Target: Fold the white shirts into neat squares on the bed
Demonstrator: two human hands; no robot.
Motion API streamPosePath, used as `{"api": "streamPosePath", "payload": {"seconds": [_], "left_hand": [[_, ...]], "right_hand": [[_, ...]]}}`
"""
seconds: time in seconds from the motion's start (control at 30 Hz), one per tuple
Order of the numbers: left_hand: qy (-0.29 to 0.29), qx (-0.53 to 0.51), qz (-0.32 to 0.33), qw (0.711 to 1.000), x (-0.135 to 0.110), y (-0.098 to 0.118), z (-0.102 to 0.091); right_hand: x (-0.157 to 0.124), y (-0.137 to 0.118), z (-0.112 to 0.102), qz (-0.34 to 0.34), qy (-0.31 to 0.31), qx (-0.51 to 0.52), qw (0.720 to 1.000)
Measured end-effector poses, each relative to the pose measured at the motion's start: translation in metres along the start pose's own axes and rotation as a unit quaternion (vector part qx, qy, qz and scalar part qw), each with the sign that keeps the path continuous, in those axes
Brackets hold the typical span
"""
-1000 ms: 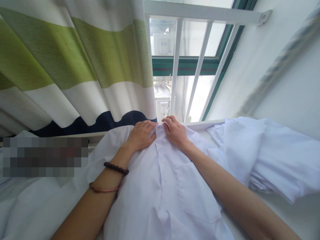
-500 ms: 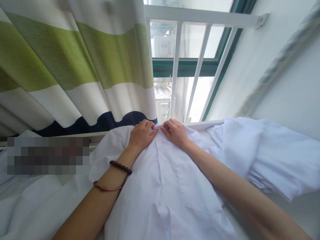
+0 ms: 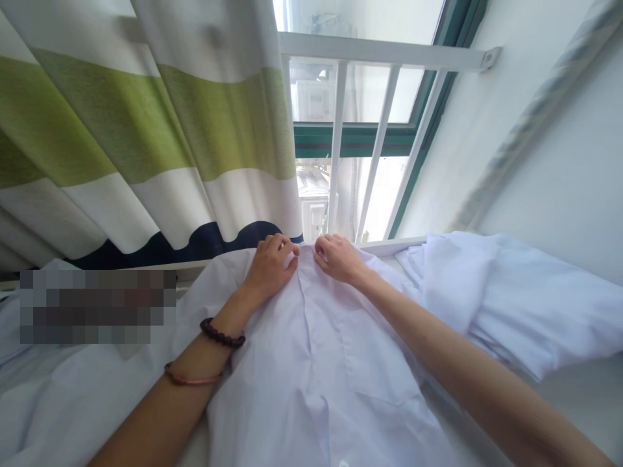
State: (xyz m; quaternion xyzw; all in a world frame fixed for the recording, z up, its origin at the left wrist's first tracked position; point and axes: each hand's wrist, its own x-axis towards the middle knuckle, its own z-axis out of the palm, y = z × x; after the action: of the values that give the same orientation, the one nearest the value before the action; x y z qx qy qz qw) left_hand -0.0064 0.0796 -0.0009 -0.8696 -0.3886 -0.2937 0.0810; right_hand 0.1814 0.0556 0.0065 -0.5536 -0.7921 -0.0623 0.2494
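A white shirt (image 3: 311, 363) lies spread in front of me, front side up, with a chest pocket to the right of its placket. My left hand (image 3: 268, 267) rests on the fabric near the collar, fingers curled and pinching the cloth. My right hand (image 3: 337, 258) sits just across the placket, its fingers also curled and pinching the collar edge. The two hands almost touch at the top of the shirt. Two bracelets ring my left wrist.
A green, white and navy striped curtain (image 3: 146, 136) hangs at the left. A window with white bars (image 3: 370, 143) is straight ahead. More white garments (image 3: 511, 298) are piled at the right beside a white wall (image 3: 559, 162).
Both hands have curled tighter on the collar, from flatter fingers to a pinch. The view has shifted slightly downward.
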Motion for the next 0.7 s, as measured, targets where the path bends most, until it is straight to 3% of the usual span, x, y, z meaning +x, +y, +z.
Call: {"api": "streamPosePath", "payload": {"seconds": [0.1,0.17,0.23,0.37,0.57,0.7], "left_hand": [[-0.111,-0.108,-0.019,0.988,-0.008,0.01,-0.014],[-0.175,-0.143,-0.053,0.973,-0.013,0.014,-0.017],[-0.199,-0.139,-0.092,0.966,-0.017,0.015,-0.014],[-0.209,-0.108,-0.139,0.962,-0.022,0.019,-0.007],[-0.242,-0.028,-0.16,0.957,-0.018,0.035,-0.013],[-0.267,-0.024,-0.171,0.948,-0.006,0.034,-0.009]], "right_hand": [[-0.028,-0.022,-0.024,0.015,-0.02,0.022,0.999],[-0.056,-0.04,-0.03,0.032,-0.096,0.056,0.993],[-0.085,-0.053,-0.028,0.016,-0.167,0.072,0.983],[-0.121,-0.053,-0.018,-0.051,-0.118,0.065,0.99],[-0.111,-0.003,-0.034,-0.16,-0.164,0.085,0.97],[-0.097,-0.01,-0.049,-0.092,-0.19,0.038,0.977]]}}
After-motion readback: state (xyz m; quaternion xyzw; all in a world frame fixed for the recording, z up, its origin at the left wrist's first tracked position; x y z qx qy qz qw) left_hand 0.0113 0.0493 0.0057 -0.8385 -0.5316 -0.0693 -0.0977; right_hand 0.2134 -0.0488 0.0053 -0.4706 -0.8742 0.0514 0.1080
